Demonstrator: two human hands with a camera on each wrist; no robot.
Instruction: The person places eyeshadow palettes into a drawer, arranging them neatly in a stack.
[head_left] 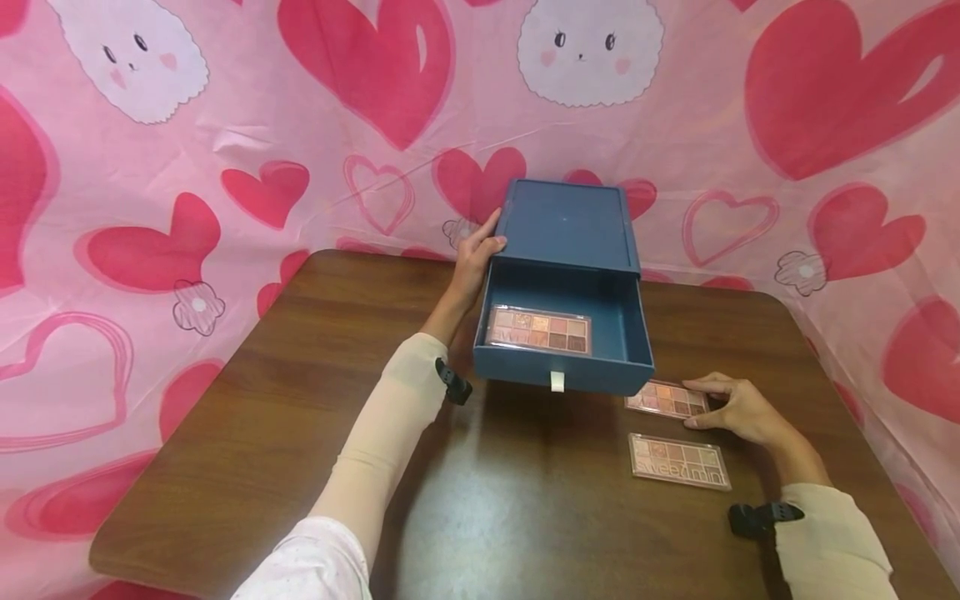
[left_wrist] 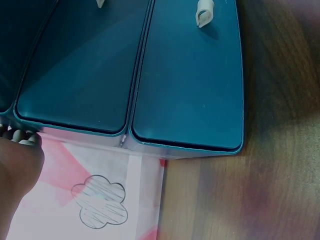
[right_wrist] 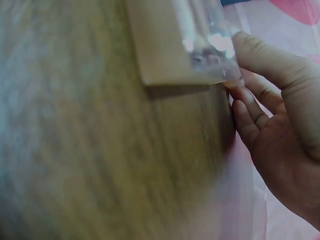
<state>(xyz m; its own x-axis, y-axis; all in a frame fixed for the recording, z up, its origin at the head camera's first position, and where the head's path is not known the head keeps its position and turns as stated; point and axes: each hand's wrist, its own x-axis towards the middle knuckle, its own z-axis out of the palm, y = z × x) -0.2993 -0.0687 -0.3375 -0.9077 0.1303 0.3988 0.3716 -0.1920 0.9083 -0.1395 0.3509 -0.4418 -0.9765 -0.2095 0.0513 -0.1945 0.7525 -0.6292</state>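
A blue drawer cabinet [head_left: 566, 225] stands at the back of the wooden table with its top drawer [head_left: 600, 372] pulled out. An eyeshadow palette [head_left: 536, 329] in a clear case lies inside, at the drawer's left front. My left hand [head_left: 474, 262] rests against the cabinet's left side, near the top edge. At the right, my right hand [head_left: 742, 408] pinches the right edge of a second eyeshadow palette [head_left: 670, 401], partly hidden behind the drawer's corner. A third palette [head_left: 678, 461], with large lettering on its lid, lies just in front of it on the table.
The brown wooden table [head_left: 300, 433] reaches to a pink heart-print cloth [head_left: 645, 142] hanging behind. A white pull tab [head_left: 557, 382] sticks out from the drawer front. Closed lower drawers [left_wrist: 190, 85] show in the left wrist view, below the open one.
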